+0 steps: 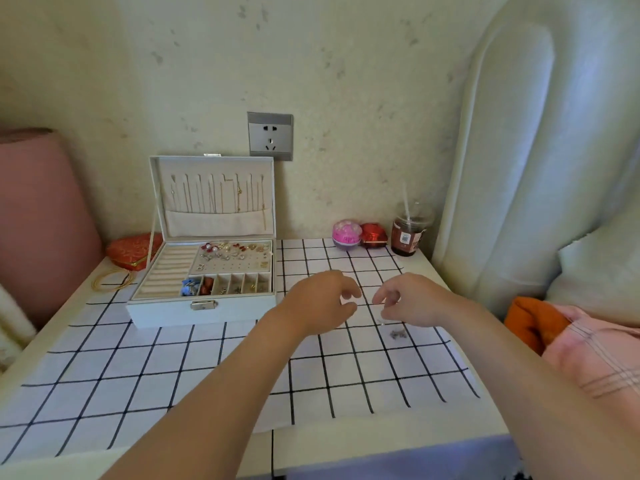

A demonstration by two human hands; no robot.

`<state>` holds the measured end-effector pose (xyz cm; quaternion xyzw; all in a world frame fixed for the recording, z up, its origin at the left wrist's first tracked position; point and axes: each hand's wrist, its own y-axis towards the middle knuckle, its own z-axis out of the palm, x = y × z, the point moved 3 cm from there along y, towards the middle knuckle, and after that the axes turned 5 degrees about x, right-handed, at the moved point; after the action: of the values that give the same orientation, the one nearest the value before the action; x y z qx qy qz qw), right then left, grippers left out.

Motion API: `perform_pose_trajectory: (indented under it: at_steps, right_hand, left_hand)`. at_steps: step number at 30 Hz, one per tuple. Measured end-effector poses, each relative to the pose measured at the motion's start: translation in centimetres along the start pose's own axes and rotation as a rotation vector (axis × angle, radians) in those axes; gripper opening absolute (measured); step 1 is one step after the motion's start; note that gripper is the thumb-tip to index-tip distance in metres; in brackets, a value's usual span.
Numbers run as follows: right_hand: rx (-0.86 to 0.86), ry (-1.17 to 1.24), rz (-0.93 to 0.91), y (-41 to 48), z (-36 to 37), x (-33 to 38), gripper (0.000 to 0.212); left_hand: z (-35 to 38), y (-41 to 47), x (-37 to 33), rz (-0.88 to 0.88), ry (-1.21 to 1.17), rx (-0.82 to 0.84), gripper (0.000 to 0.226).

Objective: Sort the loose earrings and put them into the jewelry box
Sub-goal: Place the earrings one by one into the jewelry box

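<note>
The white jewelry box (162, 311) stands open on the left of the checked cloth. Its lid holds hanging necklaces, and its tray carries several earrings on a pegged panel (232, 255) and in small compartments. My right hand (412, 299) hovers over the cloth right of the box and pinches a thin dangling earring (382, 318) between thumb and fingertips. A small heap of loose silver earrings (398, 334) lies just below that hand. My left hand (320, 303) hangs beside it, fingers loosely curved with a gap to the thumb, and nothing shows in it.
A pink ball-shaped case (346, 233), a red ring box (374, 234) and a drink cup with a straw (408, 233) stand at the back right. A red pouch (133, 249) and gold bangles (112, 279) lie left of the box. A wall socket (270, 136) is behind.
</note>
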<state>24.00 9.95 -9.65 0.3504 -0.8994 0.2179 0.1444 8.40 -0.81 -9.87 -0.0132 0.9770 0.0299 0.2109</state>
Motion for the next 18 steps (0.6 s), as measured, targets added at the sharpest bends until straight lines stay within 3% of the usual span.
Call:
perform_pose_trajectory:
  at_steps: [3, 6, 13, 18]
  right_hand:
    - [0.15, 0.008, 0.054, -0.9, 0.5, -1.2, 0.026]
    - [0.166, 0.014, 0.07, -1.0, 0.8, -1.7, 0.022]
    - [0.178, 0.21, 0.031, -0.3, 1.9, -1.6, 0.027]
    - [0.24, 0.18, -0.034, -0.4, 1.8, -1.3, 0.032]
  left_hand:
    - [2.3, 0.7, -1.2, 0.02, 0.013, 0.097, 0.029]
    - [3.8, 1.1, -2.0, 0.022, -0.001, 0.146, 0.03]
    - [5.1, 1.2, -2.3, -0.006, -0.022, 0.129, 0.019]
    - [5.3, 0.9, -2.1, -0.039, -0.048, 0.092, 0.02]
